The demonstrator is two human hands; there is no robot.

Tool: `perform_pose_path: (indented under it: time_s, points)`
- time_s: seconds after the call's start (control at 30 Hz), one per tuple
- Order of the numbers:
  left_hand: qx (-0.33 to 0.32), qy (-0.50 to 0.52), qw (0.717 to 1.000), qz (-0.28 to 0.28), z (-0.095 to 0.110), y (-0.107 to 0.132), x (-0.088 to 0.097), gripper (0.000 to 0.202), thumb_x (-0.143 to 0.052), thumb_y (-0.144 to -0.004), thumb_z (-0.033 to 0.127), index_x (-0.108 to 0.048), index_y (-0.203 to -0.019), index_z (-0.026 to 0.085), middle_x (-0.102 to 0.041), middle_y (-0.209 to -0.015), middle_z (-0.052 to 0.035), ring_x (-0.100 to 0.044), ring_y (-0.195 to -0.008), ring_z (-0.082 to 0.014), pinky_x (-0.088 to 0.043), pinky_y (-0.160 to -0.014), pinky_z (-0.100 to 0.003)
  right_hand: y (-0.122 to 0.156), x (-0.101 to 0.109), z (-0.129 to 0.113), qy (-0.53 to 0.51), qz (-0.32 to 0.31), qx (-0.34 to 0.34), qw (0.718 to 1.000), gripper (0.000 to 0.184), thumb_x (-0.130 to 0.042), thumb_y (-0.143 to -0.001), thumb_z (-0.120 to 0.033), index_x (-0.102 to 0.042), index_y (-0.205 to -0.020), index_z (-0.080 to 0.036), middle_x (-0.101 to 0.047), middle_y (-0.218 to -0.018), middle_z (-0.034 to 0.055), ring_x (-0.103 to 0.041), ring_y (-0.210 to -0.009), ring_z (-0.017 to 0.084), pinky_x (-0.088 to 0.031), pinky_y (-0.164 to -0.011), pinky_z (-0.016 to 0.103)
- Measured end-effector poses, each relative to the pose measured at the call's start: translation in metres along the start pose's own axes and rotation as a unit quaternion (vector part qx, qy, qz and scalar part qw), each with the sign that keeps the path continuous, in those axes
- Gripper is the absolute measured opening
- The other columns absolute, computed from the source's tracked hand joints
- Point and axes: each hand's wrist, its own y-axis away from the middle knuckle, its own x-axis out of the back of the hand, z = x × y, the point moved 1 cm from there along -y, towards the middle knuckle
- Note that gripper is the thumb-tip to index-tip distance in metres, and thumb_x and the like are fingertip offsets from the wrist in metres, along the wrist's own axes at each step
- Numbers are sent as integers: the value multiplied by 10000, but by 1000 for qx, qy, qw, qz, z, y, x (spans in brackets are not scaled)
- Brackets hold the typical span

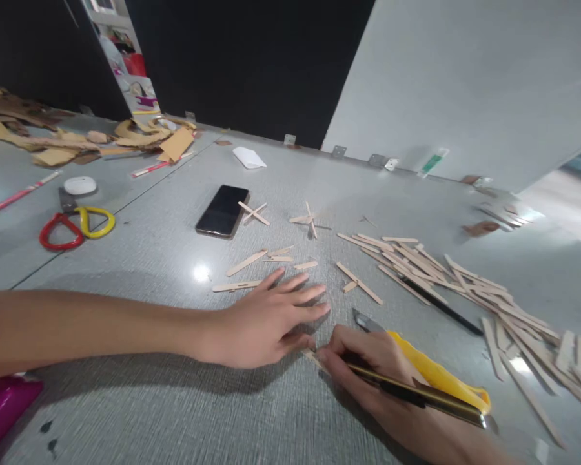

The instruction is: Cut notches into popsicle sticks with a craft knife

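My left hand (271,316) lies palm down on the grey table, fingers spread, its thumb at the end of a wooden craft stick (315,359). Most of that stick is hidden by both hands. In my right hand (372,381) a dark gold pen (423,394) is gripped, its tip hidden by my fingers near the stick. Behind the right hand lies a yellow-handled knife (436,369), its grey blade pointing away. Short stick pieces (278,255) rest just beyond my left fingers, and two crossed sticks (358,283) lie farther right.
A big loose pile of craft sticks (430,268) spreads along the right, with a black pen-like rod (440,307) among them. Beyond my left hand are a phone (223,210) and more crossed sticks (255,213). Scissors (72,223) and cardboard scraps (140,134) sit left.
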Motion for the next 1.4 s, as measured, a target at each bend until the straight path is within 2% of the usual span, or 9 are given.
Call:
perform_pose_path:
  time_s: [0.1,0.3,0.6,0.77,1.03,1.2,1.27,1.33,1.4]
  points:
    - [6,-2,1000,-9,-1,-1,0,492,-517,-1133,338,-516,-1608,209,-374,-1768,-99,-242,-1667,-411,-218,-1326,-708,2,3,-5,38,-23,18,999,385,-467,-1156,-501,-514,-858,-263,-520,-705,-72,-467,-602,117,-362,-562,265]
    - [7,15,1000,-11,-1,-3,1,497,-557,-1117,309,-527,-1603,207,-381,-1763,-112,-236,-1668,-416,-228,-1314,-727,4,7,-7,98,-13,48,994,365,-452,-1164,-483,-506,-875,-267,-569,-718,-61,-557,-639,127,-402,-614,272]
    - [15,35,999,-13,-4,-2,1,521,-581,-1117,346,-520,-1617,212,-357,-1770,-124,-207,-1674,-417,-180,-1321,-741,-3,12,-5,64,-49,30,996,449,-460,-1157,-493,-401,-786,-248,-500,-676,-75,-445,-590,106,-338,-555,269]
    - [20,33,999,-21,-3,-2,3,521,-579,-1121,346,-513,-1621,216,-345,-1774,-119,-191,-1679,-402,-176,-1328,-731,-5,13,-7,45,-58,26,997,445,-445,-1157,-478,-400,-779,-248,-466,-657,-82,-414,-585,106,-327,-546,270]
    - [17,25,999,-21,-4,-2,1,525,-554,-1134,368,-492,-1634,224,-310,-1791,-93,-178,-1685,-393,-193,-1334,-709,-6,13,-7,14,-59,-3,998,464,-441,-1156,-493,-464,-759,-253,-575,-658,-54,-509,-581,114,-388,-559,279]
    - [0,14,1000,6,-3,1,-4,461,-573,-1120,309,-569,-1567,197,-402,-1752,-127,-259,-1660,-424,-217,-1310,-732,-1,4,0,-94,-32,-48,994,494,-415,-1163,-552,-555,-795,-252,-604,-606,-50,-564,-550,110,-441,-555,258]
    - [-17,18,999,35,-1,3,-7,402,-590,-1111,287,-624,-1501,194,-501,-1686,-136,-348,-1619,-420,-246,-1295,-713,1,1,4,-126,-20,-64,990,496,-431,-1158,-579,-589,-826,-246,-625,-605,-45,-575,-560,109,-453,-562,247]
    - [-33,34,996,80,0,5,-9,264,-595,-1109,254,-712,-1340,202,-656,-1507,-116,-521,-1479,-353,-351,-1244,-600,1,-1,5,-162,-16,-70,984,498,-468,-1145,-597,-585,-819,-238,-624,-591,-46,-561,-534,102,-450,-542,237]
    - [-44,40,992,113,0,6,-11,174,-575,-1112,216,-747,-1136,200,-742,-1230,-80,-634,-1221,-270,-452,-1085,-465,-1,-2,4,-209,-11,-71,975,508,-503,-1128,-617,-560,-801,-233,-605,-568,-55,-545,-496,93,-452,-520,228]
